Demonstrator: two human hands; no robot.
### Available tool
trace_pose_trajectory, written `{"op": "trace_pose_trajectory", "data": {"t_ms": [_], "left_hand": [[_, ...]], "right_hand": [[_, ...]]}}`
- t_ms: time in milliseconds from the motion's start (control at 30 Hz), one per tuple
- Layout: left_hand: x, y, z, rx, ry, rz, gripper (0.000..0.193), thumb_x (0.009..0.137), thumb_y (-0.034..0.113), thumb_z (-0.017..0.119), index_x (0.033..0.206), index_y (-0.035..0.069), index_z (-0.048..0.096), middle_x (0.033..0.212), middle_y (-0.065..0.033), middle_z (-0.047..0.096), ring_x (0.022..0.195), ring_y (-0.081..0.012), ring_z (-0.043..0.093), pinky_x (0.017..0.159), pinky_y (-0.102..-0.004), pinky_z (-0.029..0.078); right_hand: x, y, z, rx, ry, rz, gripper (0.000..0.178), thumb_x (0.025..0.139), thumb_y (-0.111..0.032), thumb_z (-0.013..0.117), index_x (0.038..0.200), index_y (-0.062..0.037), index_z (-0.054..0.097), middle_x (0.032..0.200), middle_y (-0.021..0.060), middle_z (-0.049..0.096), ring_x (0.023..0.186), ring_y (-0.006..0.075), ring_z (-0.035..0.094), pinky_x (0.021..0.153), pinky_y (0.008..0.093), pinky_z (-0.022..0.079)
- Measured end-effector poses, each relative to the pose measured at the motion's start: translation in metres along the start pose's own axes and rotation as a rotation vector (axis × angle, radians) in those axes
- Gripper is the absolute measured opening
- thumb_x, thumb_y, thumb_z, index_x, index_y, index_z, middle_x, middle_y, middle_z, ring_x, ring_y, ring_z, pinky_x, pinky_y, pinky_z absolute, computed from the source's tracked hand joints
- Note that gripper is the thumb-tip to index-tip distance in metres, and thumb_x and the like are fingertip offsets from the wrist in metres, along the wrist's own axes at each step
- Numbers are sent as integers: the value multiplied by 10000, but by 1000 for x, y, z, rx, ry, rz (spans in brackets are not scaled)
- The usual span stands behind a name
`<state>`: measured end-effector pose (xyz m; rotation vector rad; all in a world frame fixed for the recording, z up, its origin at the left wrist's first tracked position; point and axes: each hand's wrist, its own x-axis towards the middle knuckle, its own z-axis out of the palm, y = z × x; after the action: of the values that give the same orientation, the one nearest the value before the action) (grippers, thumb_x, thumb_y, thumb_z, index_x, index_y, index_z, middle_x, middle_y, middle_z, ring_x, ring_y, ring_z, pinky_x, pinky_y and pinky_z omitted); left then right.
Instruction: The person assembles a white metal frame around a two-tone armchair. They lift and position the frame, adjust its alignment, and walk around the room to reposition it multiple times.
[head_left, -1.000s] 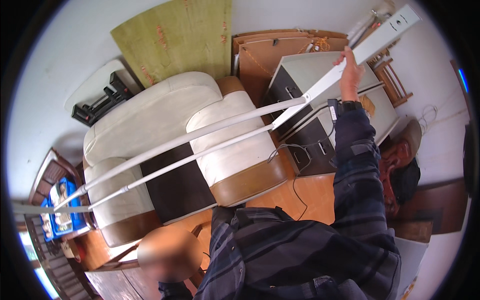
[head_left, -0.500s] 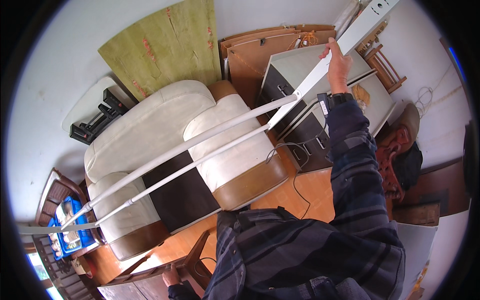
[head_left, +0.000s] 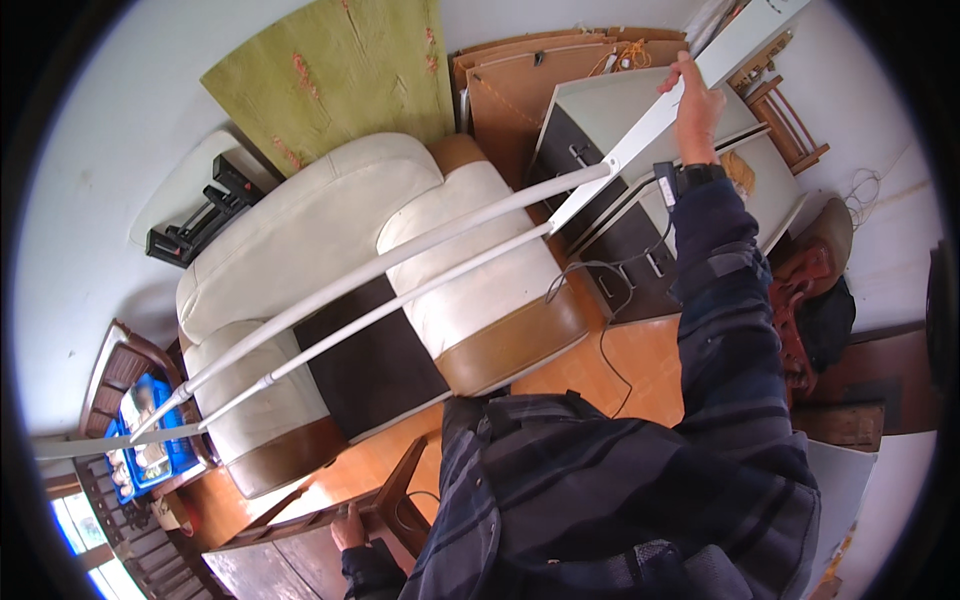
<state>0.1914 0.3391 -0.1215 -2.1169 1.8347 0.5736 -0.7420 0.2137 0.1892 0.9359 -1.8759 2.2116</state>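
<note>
A long white rack frame slants across the view, with two white rods [head_left: 400,250] running between flat end pieces. My right hand [head_left: 698,112], arm stretched far forward, is closed around the flat white end bar [head_left: 632,143] at the upper right. A dark band circles that wrist, and a small box with a cable hangs beside it. Low on the left, my left hand [head_left: 350,527] has its fingers curled over the edge of a brown wooden table [head_left: 270,565]. The far end of the frame reaches a grey flat bar [head_left: 80,445] at the left.
Under the rods stands a white and brown sofa [head_left: 300,230] with a dark middle. A dark-fronted cabinet [head_left: 640,265] is beyond my right arm. Cardboard sheets [head_left: 540,95] and a green board [head_left: 340,85] lean on the wall. A blue crate [head_left: 150,430] stands left.
The view has shifted a little, so the sofa, cabinet and frame appear slightly higher and further right. Both hands keep the same hold.
</note>
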Motion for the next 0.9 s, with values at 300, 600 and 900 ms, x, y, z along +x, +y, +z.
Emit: {"op": "trace_pose_trajectory", "data": {"t_ms": [300, 600, 900], "left_hand": [[8, -14, 15, -44, 6, -78, 760, 881, 640, 635, 941, -109, 749, 979, -375, 689, 1021, -494, 685, 923, -551, 522], [6, -8, 9, -61, -12, -95, 766, 881, 636, 638, 964, -118, 746, 997, -381, 685, 1023, -495, 685, 930, -548, 520], [2, 7, 0, -31, -29, -190, 755, 886, 620, 636, 956, -124, 743, 994, -382, 685, 1014, -501, 685, 934, -549, 519]], "right_hand": [[8, 9, 4, 89, 4, 26, 314, 938, -242, 728, 894, 65, 685, 675, 70, 615, 619, 183, 632, 635, 333, 542], [11, 8, 8, 113, 0, 15, 285, 929, -215, 726, 898, 65, 686, 670, 72, 607, 604, 171, 615, 622, 332, 551], [14, 11, 12, 109, -10, 4, 267, 931, -204, 725, 892, 56, 680, 664, 68, 599, 599, 172, 610, 625, 336, 553]]}}
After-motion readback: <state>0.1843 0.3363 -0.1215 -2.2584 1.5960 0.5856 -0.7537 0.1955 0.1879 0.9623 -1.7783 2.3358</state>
